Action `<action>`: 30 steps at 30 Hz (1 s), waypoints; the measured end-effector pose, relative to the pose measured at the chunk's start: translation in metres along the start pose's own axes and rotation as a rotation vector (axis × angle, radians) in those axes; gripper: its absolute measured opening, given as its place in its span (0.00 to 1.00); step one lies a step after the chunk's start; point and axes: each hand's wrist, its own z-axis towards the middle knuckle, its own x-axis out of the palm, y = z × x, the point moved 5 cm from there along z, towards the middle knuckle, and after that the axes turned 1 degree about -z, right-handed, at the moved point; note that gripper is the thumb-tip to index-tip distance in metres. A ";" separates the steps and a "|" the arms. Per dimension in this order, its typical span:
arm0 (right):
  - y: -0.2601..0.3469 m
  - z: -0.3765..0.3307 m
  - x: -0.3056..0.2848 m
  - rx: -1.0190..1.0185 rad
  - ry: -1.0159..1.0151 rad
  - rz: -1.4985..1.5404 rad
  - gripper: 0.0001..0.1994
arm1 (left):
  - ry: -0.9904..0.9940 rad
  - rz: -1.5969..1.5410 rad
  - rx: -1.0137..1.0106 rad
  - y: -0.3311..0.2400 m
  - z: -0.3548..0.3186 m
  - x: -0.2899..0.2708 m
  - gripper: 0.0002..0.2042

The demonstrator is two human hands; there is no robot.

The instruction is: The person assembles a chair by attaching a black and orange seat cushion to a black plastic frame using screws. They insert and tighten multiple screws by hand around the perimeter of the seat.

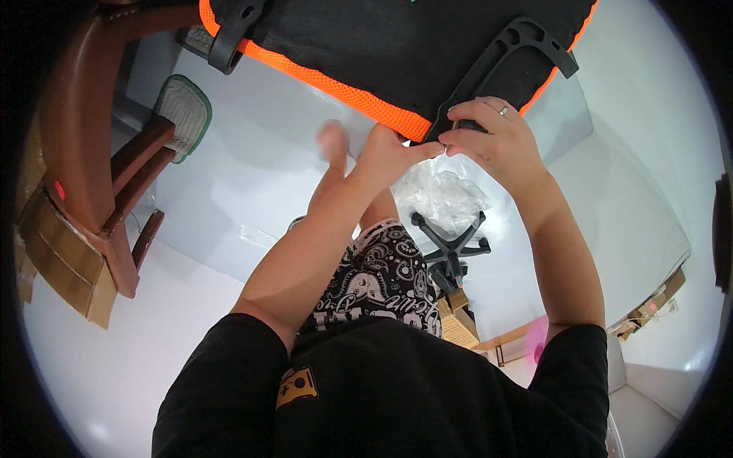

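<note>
— So where is the black plastic bracket arm (510, 55) with the slotted end?
— Lying on the black mesh panel with the orange woven border (359, 98), its lower tip right at the fingers (462, 136) of the right hand (496, 141), which pinch together on it just where the orange edge comes to a corner.
— And the left hand (385, 153)?
— Its thumb and forefinger press together against the same corner, touching the right hand's fingertips; probably to keep the panel's edge from shifting while the other hand grips. One finger sticks up, blurred.
— What's beyond the fingers?
— A second black plastic bracket (231, 34) sits well off on the left hand's side, on the same border. Below the hands, a crumpled clear plastic bag (441, 195) lies over a black star-shaped chair base (452, 248) on the pale floor (229, 183).
</note>
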 end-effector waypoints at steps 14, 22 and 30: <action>0.008 -0.015 0.012 0.199 -0.161 0.047 0.13 | 0.062 0.094 0.092 -0.012 -0.009 -0.009 0.26; 0.002 0.011 0.012 0.361 -0.219 -0.036 0.14 | 0.084 -0.028 0.149 -0.008 -0.006 -0.007 0.27; -0.012 0.016 0.015 0.853 -0.267 0.186 0.07 | 0.031 0.090 0.098 -0.012 -0.008 -0.009 0.28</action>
